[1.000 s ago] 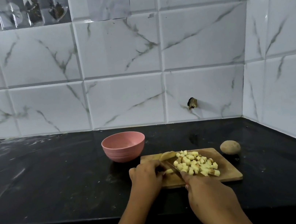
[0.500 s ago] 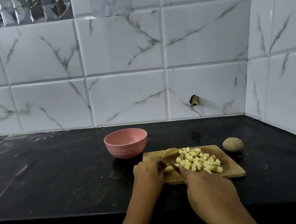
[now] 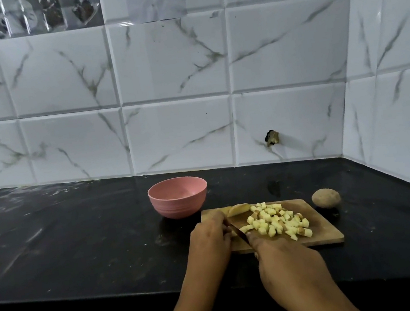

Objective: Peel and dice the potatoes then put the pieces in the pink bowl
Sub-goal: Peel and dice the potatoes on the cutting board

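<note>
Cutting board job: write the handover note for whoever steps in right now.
Right hand: shut on the knife, blade down on the cutting board.
Left hand: fingers pressed on the potato strip being cut; the strip itself is mostly hidden.
Diced pieces: piled mid-board, some showing skin.
Potato slice: uncut, at the board's far edge.
Whole potato: unpeeled, on the counter to the right of the board.
Pink bowl: beyond the board's left corner, looks empty.
Done: most of one potato diced.
Left: finish the strip and slice, peel and dice the whole potato, move everything into the bowl.
</note>
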